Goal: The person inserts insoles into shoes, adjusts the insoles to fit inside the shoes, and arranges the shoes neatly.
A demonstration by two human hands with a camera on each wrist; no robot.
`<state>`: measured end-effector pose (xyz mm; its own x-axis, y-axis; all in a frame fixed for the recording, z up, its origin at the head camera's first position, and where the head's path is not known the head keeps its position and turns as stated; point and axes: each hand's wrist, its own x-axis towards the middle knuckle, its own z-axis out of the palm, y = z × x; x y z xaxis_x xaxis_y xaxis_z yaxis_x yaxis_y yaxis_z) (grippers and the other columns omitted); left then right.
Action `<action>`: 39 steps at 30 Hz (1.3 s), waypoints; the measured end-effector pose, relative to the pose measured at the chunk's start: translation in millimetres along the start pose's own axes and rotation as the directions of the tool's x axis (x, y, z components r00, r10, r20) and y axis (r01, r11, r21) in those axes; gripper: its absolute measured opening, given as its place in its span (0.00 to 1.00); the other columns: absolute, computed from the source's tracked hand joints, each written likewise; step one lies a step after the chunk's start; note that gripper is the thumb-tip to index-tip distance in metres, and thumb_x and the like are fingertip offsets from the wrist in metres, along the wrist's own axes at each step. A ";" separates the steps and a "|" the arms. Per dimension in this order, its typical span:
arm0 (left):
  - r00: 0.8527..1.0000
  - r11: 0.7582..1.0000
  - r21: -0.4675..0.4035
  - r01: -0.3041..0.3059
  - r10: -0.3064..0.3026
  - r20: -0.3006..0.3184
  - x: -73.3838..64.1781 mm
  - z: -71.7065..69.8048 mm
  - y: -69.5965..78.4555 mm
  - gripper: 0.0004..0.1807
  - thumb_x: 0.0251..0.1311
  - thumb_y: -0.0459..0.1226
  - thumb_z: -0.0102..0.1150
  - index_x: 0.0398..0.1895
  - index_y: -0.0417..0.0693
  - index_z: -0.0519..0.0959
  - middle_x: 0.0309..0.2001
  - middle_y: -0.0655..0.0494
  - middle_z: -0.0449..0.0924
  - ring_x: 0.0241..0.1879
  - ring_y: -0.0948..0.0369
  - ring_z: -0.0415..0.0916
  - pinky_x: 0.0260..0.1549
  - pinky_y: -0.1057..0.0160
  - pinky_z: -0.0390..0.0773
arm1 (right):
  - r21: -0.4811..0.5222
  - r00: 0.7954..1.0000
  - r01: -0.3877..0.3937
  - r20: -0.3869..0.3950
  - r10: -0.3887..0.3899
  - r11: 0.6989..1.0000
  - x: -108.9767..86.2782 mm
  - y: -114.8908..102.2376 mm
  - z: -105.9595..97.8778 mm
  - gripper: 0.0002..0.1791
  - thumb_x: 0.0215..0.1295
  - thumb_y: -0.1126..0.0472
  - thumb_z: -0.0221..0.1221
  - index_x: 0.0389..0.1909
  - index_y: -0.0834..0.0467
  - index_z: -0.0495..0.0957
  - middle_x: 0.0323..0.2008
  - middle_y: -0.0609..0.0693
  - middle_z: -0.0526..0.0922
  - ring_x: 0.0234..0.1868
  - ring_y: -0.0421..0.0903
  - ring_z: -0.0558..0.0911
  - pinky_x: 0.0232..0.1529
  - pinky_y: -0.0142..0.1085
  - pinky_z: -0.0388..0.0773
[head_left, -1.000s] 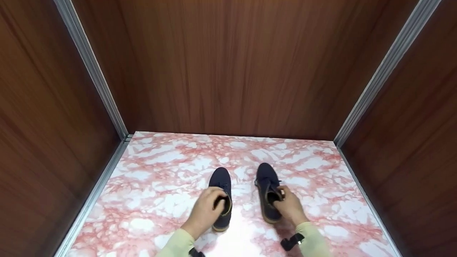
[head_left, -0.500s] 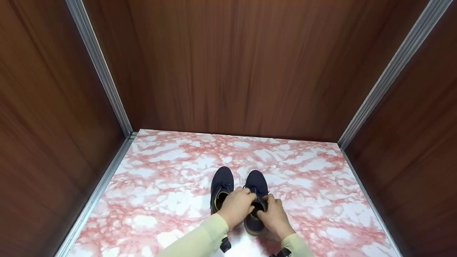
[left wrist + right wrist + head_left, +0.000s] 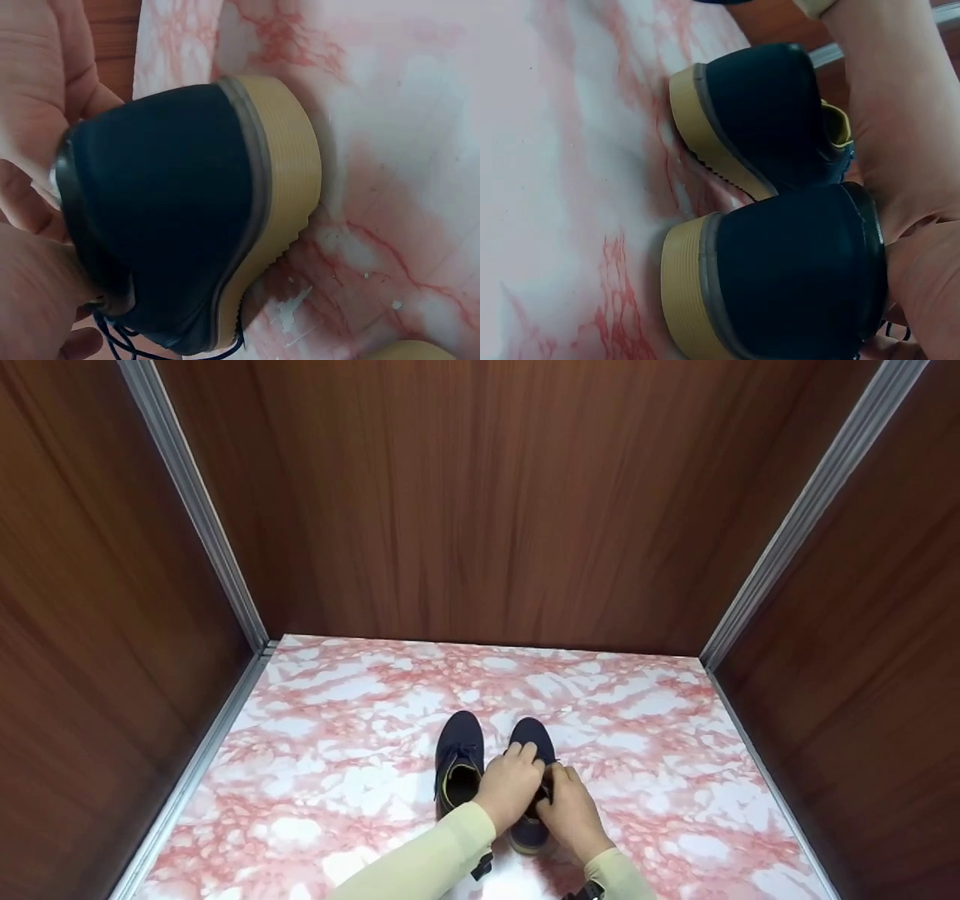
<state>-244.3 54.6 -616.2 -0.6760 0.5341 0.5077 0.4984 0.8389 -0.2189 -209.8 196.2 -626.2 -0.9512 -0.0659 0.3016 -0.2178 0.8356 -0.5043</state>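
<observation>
Two dark navy lace-up shoes with tan soles stand side by side on the floor, toes pointing away. My left hand [image 3: 511, 786] reaches across to the right shoe [image 3: 531, 733] and grips the edge of its opening near the laces. On the opposite side of that opening, my right hand [image 3: 574, 814] pinches the collar between thumb and fingers. Both hands cover most of the shoe's middle; its heel [image 3: 165, 165] shows in the left wrist view. Just to the left, the other shoe [image 3: 460, 735] is untouched, its yellow-edged opening partly behind my left forearm.
The floor [image 3: 337, 780] is a red-and-white marbled sheet. Brown wood-grain panels rise at the back [image 3: 480, 510], left [image 3: 97, 585] and right [image 3: 847, 622], with grey metal rails [image 3: 199, 502] along the corners.
The right shoe has come left, close beside the other shoe. My left hand has left the left shoe and moved right onto the right shoe, where my right hand keeps its grip.
</observation>
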 end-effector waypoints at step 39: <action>0.924 0.779 -0.530 0.336 -0.165 0.344 19.2 -2.9 -32.1 0.08 0.70 0.37 0.68 0.38 0.43 0.80 0.32 0.45 0.88 0.37 0.45 0.90 0.39 0.48 0.87 | -0.211 0.982 0.060 -0.164 -0.096 0.976 5.1 1.4 18.6 0.22 0.68 0.63 0.71 0.62 0.51 0.81 0.44 0.58 0.78 0.30 0.57 0.81 0.25 0.51 0.81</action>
<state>-271.7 37.6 -597.0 -0.8939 0.3913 0.2186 0.4482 0.7773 0.4415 -219.0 186.9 -640.4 -0.8771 -0.0553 0.4772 -0.2235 0.9263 -0.3035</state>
